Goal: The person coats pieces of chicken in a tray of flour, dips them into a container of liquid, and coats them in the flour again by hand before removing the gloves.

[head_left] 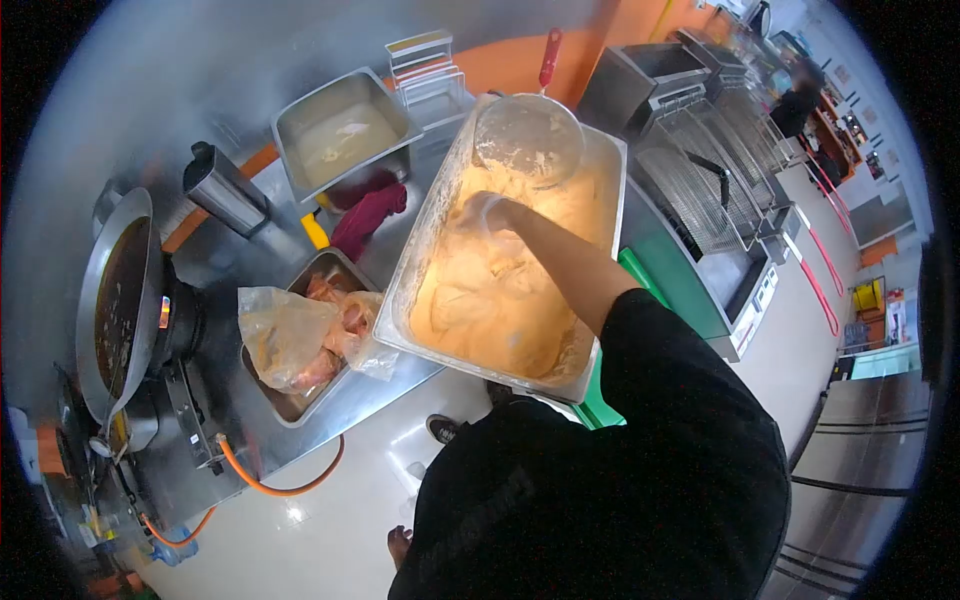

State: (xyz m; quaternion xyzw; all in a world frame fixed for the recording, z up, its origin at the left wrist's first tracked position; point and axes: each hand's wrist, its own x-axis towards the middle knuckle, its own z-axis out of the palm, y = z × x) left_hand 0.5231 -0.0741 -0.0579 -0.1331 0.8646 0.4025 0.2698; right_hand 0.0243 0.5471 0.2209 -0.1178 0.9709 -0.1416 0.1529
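A large metal tub [395,310] holds orange-yellow flour. My right hand [487,213], which looks covered by a thin clear glove, is in the flour near the tub's left side; its fingers are hidden. Just above it, a round mesh strainer [530,140] with a red handle lies over the tub's far end. My left hand [400,543] hangs low beside my body over the floor, fingers loosely apart and holding nothing. Left of the tub, a steel tray [292,408] contains raw meat [320,368] and a clear plastic bag [285,328].
A pan of cloudy liquid [345,140], a maroon cloth [368,222] and a steel pitcher [225,190] stand behind. At left is a wok [120,300] on a burner with an orange hose [285,490]. Fryer baskets [700,175] are at right. Another person [795,108] is far back.
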